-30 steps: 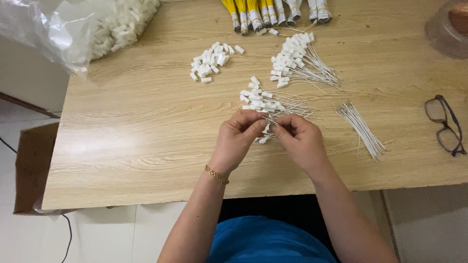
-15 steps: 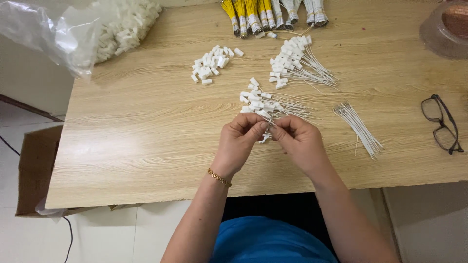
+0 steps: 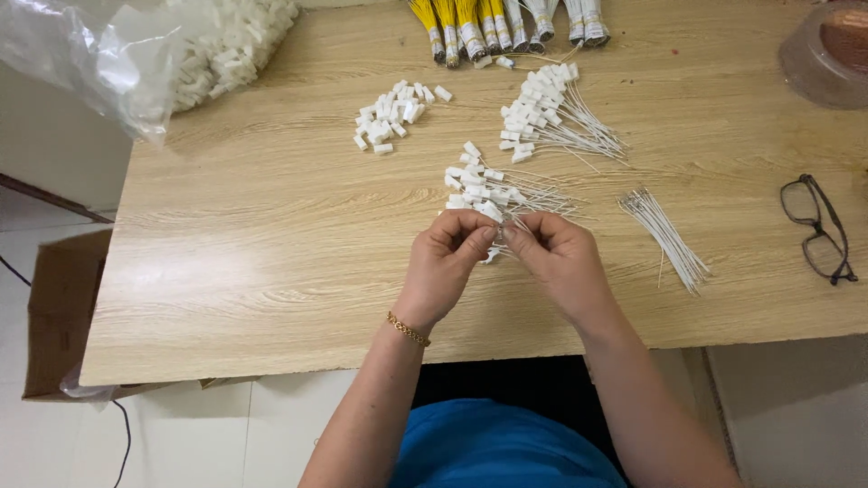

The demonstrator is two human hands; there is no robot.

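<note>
Fingers (image 3: 484, 237) on small white wired connector (image 3: 493, 256).

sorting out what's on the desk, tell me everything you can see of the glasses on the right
The glasses have a dark, thin frame with clear, roughly rectangular lenses. They lie on the wooden table near its right edge, with at least one temple arm unfolded toward the near edge. Nothing touches them; both hands and the loose bundle of white wires lie well to their left.

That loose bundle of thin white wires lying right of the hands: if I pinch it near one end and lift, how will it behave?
The bundle of thin white wires looks unbound, its strands fanning apart at the near end, so it would probably splay or shed some. The strands lie nearly straight on the wooden table, so they seem springy, not limp. Being so fine, they are likely very light and slide easily.
</note>
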